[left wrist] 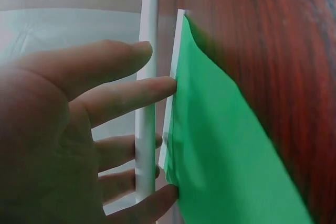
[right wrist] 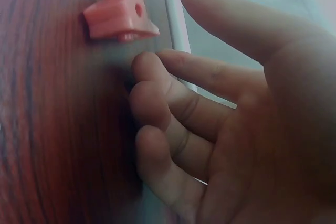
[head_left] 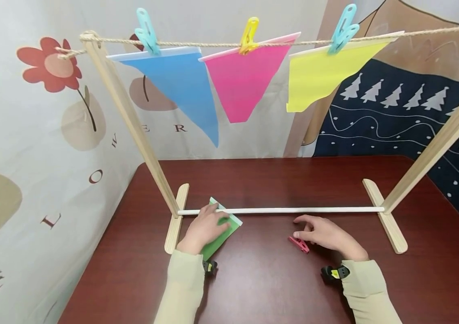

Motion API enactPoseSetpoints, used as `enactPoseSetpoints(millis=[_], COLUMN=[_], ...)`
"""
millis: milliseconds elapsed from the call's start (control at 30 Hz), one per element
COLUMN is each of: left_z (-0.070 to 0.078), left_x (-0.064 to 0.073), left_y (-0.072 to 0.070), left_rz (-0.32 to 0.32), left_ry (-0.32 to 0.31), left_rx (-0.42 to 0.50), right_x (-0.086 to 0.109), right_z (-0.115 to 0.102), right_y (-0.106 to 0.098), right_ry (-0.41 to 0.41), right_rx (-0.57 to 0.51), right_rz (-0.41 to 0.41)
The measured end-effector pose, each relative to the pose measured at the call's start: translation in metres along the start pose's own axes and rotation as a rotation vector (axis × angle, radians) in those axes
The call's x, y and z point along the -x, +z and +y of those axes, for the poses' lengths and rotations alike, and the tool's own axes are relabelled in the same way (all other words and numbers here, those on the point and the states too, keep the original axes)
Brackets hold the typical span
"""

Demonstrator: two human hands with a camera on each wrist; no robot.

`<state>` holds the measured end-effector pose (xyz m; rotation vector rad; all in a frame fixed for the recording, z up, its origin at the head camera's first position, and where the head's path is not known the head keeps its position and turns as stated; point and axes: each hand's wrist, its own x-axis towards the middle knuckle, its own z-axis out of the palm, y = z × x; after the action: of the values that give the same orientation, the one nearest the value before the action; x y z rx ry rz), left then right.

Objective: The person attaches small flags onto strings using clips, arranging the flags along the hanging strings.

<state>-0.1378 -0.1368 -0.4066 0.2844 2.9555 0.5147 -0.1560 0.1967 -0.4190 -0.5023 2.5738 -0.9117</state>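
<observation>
A green paper flag (head_left: 216,243) with a pale top strip lies on the table, under my left hand (head_left: 202,228). In the left wrist view the fingertips touch the strip side of the green flag (left wrist: 226,135), while the thumb stays away from it. My right hand (head_left: 328,234) is beside a red clothespin (head_left: 301,245), its fingers loosely bent. Seen from the right wrist, the red clothespin (right wrist: 121,17) lies apart from the fingertips, with nothing in the hand.
Wooden posts (head_left: 132,126) hold a rope (head_left: 221,44) overhead. On it hang blue (head_left: 188,81), pink (head_left: 249,85) and yellow (head_left: 318,76) flags, clipped by two light-blue clothespins (head_left: 146,31) and a yellow clothespin (head_left: 249,36). A white rod (head_left: 294,210) joins the posts low down.
</observation>
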Motion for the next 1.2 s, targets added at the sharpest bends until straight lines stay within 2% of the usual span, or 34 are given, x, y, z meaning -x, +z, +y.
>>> enactPoseSetpoints(millis=[267, 500, 900, 1067, 1200], left_z=[0.006, 0.012, 0.024, 0.022, 0.018], left_x=[0.003, 0.005, 0.007, 0.008, 0.008], left_y=[-0.001, -0.001, -0.006, -0.009, -0.012], left_rz=[-0.057, -0.135, -0.2, -0.166, -0.017], left_ry=[-0.027, -0.024, -0.066, -0.05, -0.005], left_rx=[-0.002, 0.008, 0.048, 0.026, -0.012], right_x=[-0.002, -0.001, -0.002, -0.002, -0.002], right_z=[-0.003, -0.007, -0.011, -0.011, -0.01], right_y=[0.005, 0.01, 0.01, 0.008, 0.007], right_ry=[-0.01, -0.011, 0.012, 0.006, -0.007], right_rx=[0.057, 0.013, 0.016, 0.039, 0.068], right_rz=[0.006, -0.02, -0.034, -0.022, -0.011])
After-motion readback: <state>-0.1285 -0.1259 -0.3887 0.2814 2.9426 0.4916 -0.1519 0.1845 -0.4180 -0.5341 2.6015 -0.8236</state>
